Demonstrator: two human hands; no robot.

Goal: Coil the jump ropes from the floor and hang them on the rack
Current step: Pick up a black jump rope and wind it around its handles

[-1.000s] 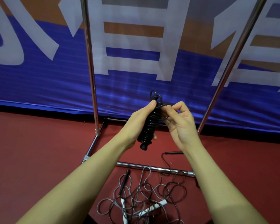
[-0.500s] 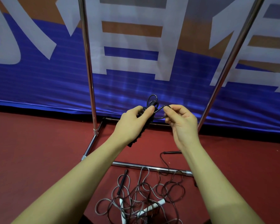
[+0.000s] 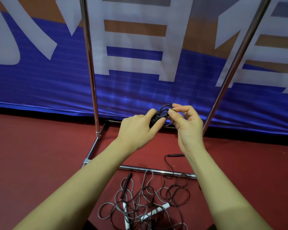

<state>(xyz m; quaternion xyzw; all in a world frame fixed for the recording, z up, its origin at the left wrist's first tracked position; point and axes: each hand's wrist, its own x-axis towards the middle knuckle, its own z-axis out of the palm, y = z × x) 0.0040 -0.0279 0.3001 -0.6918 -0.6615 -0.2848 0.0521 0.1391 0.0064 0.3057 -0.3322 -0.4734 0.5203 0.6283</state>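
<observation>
The head camera showed two bare hands raised in front of a chrome rack (image 3: 90,63), both working on one coiled black jump rope (image 3: 158,116). The left hand (image 3: 138,128) had its fingers curled round the bundle, thumb tip pressed on its upper side, so most of the bundle was hidden in the palm. The right hand (image 3: 186,125) pinched a thin black loop of that same rope between thumb and forefinger, its other fingers loosely bent below. The bundle looked tight and dark, wound closely round what seemed to be the handles, with a few free loops standing out above and beside the fingers. It was held in the air, between the rack's two upright poles and above its base bars, in front of the blue, white and orange banner (image 3: 40,77). On the red floor (image 3: 32,155) below the forearms lay a loose tangle of cords (image 3: 145,201); how many ropes it held could not be told. In it, three black handles showed, one black handle (image 3: 125,185) lying at the left of the heap, and two white handles (image 3: 156,210) lay near the middle. The cord crossed over the rack's near base bar (image 3: 156,171).
</observation>
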